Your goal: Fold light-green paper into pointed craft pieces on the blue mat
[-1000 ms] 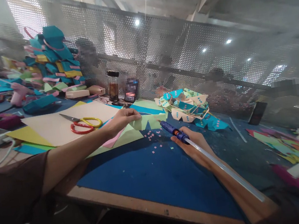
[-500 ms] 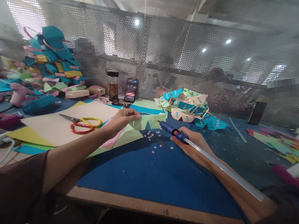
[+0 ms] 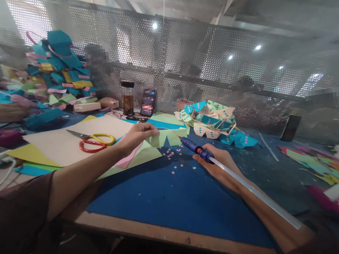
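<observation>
My left hand (image 3: 140, 136) pinches the end of a light green paper piece (image 3: 174, 135) with a zigzag edge, held over the table. My right hand (image 3: 217, 160) grips a blue glue gun (image 3: 195, 146), its nozzle pointing at the paper piece. A long clear glue stick (image 3: 256, 192) juts from its back along my forearm. Small pink paper squares (image 3: 171, 154) lie scattered on the blue table below the nozzle. Scissors (image 3: 95, 142) with red and yellow handles rest on cream paper (image 3: 53, 140) beside my left forearm.
Cut paper shapes with dotted squares (image 3: 208, 121) are heaped behind my right hand. At the back stand a lidded jar (image 3: 128, 97) and a phone (image 3: 148, 102). A pile of folded paper pieces (image 3: 59, 71) rises at the left, near another person's hand (image 3: 8, 112).
Another person's arm has come in from the left and reaches to the pink glue gun there. My own hands stay almost where they were.
</observation>
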### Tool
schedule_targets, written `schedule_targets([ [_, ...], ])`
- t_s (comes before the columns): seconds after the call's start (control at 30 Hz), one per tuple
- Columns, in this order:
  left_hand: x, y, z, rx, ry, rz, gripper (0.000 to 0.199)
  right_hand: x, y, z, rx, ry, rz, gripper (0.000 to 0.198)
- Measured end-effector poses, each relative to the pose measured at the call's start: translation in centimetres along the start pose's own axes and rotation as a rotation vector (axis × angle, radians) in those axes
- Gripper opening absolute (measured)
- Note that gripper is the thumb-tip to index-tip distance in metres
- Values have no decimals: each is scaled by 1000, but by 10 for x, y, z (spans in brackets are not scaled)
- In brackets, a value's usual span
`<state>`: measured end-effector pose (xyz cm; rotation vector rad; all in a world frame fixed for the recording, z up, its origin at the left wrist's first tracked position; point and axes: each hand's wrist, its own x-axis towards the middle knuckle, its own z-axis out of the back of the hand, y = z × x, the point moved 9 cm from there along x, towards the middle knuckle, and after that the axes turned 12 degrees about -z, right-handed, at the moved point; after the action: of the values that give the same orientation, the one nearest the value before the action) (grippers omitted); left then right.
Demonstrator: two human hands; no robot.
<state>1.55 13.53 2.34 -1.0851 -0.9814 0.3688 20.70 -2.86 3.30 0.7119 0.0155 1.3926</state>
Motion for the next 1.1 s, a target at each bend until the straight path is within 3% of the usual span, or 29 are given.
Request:
schedule_targets([
  [1.1, 0, -3, 1, 11, -16, 1, 20, 1, -3, -2, -4, 16, -49, 31],
])
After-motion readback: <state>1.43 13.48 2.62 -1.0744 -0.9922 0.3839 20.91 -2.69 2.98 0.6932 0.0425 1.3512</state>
